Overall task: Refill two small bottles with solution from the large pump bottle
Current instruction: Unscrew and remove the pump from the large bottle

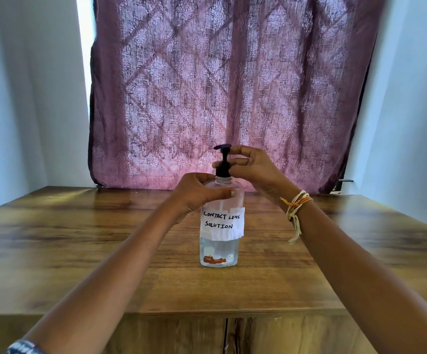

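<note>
A large clear pump bottle (pixel 219 249) stands upright in the middle of the wooden table (pixel 79 238). It bears a white paper label reading "CONTACT LENS SOLUTION" and holds clear liquid low down. My left hand (pixel 197 194) grips the bottle's shoulder from the left. My right hand (pixel 252 166) pinches the black pump (pixel 223 159) at its head and stem, fingers curled round it. No small bottles are in view.
A purple patterned curtain (pixel 232 93) hangs behind the table's far edge. White walls stand on both sides. Cabinet doors (pixel 283 335) show under the table's near edge. A thread bracelet (pixel 295 208) is on my right wrist.
</note>
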### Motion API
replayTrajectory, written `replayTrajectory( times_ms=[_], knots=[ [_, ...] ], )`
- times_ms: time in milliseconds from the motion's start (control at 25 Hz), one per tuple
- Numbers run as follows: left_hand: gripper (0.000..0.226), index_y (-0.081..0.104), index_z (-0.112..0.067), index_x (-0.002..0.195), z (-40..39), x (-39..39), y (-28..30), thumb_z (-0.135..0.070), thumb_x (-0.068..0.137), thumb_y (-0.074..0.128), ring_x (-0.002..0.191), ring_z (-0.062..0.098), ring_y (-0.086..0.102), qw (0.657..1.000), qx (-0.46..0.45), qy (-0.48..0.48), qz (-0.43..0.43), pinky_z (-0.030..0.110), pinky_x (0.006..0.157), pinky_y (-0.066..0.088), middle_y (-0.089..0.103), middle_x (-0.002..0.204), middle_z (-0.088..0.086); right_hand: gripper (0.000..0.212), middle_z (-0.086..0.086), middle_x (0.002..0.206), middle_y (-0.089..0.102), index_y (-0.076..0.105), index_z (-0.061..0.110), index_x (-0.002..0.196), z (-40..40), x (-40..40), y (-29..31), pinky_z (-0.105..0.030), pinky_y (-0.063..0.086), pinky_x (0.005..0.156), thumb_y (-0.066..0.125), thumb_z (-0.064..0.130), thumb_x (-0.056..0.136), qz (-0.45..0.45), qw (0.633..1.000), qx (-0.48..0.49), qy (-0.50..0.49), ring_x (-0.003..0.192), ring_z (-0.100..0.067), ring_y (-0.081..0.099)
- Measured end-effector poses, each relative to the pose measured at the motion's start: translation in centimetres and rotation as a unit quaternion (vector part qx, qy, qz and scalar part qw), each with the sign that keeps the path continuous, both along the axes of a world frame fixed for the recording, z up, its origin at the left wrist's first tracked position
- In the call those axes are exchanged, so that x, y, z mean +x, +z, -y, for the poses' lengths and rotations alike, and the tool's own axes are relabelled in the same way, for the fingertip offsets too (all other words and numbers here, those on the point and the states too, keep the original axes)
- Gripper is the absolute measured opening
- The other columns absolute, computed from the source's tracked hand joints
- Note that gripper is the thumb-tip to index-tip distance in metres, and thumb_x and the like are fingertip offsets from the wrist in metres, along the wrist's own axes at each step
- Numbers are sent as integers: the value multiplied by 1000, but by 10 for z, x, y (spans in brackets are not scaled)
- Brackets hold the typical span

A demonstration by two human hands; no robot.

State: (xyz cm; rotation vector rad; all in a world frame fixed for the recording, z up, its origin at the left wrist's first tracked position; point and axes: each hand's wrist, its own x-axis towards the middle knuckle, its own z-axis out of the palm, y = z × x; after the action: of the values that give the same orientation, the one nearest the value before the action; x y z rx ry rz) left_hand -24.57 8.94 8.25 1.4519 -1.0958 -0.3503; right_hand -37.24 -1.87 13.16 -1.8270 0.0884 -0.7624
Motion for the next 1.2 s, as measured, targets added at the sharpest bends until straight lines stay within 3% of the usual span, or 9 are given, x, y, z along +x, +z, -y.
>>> replayTrajectory(
  times_ms=[80,200,320,440,560,760,880,1080,1200],
  knots=[
    [33,77,-28,79,-1,1,0,-40,50,89,78,10,75,1000,2,-3,3,31,73,59,78,82,-7,46,-26,110,67,55,4,123,-5,-1,2,-40,57,90,66,-12,80,-15,1000,-11,7,97,-30,68],
    [33,78,-30,77,-2,1,1,-43,48,89,79,11,75,1000,3,-6,3,32,73,59,78,82,-6,57,-22,98,72,56,6,125,-10,2,1,-31,59,78,79,2,73,-30,996,-53,-69,81,-23,71],
    [34,77,-25,81,-2,1,0,-38,52,90,79,12,75,1000,1,-2,-1,32,73,59,78,82,-4,46,-17,93,72,58,4,121,-9,2,2,-25,60,73,71,-9,78,-9,999,3,-50,77,-19,71],
    [29,76,-23,79,-2,2,0,-34,56,90,78,13,75,1000,0,1,3,30,69,57,78,81,-3,49,-23,107,69,52,6,125,-12,4,2,-32,57,82,68,-9,80,-25,999,18,-18,92,-26,68],
    [24,75,-27,73,-3,1,0,-34,55,89,77,13,75,1000,-4,-1,-2,30,69,58,78,80,-5,63,-24,103,70,52,5,129,-12,6,-3,-39,58,87,81,6,73,-35,995,-31,-90,93,-32,71],
    [22,77,-26,73,-3,1,0,-33,56,89,76,12,75,1000,-6,-5,-1,26,66,58,78,80,-5,43,-28,113,66,53,-1,121,-10,5,-2,-47,52,96,67,-9,81,-25,999,35,-33,99,-34,65],
    [17,78,-32,73,-4,0,0,-32,59,88,77,11,75,1000,-12,-19,4,21,61,57,78,81,-6,55,-22,105,69,53,-3,123,-15,7,-2,-40,56,89,78,4,76,-40,994,-37,-90,90,-26,68],
    [29,78,-27,75,-3,-1,0,-38,51,89,78,13,75,1000,-11,-7,-3,27,67,58,78,81,-3,45,-28,109,69,55,-5,121,-15,4,1,-35,57,84,71,-5,79,-21,996,7,-86,95,-34,69],
    [34,76,-22,83,-3,0,0,-36,54,88,79,14,75,1000,-10,-14,-1,26,65,57,79,83,-2,40,-15,95,71,61,0,112,-18,5,1,-19,57,70,78,5,76,-27,993,-51,-106,78,-16,67]
  ],
)
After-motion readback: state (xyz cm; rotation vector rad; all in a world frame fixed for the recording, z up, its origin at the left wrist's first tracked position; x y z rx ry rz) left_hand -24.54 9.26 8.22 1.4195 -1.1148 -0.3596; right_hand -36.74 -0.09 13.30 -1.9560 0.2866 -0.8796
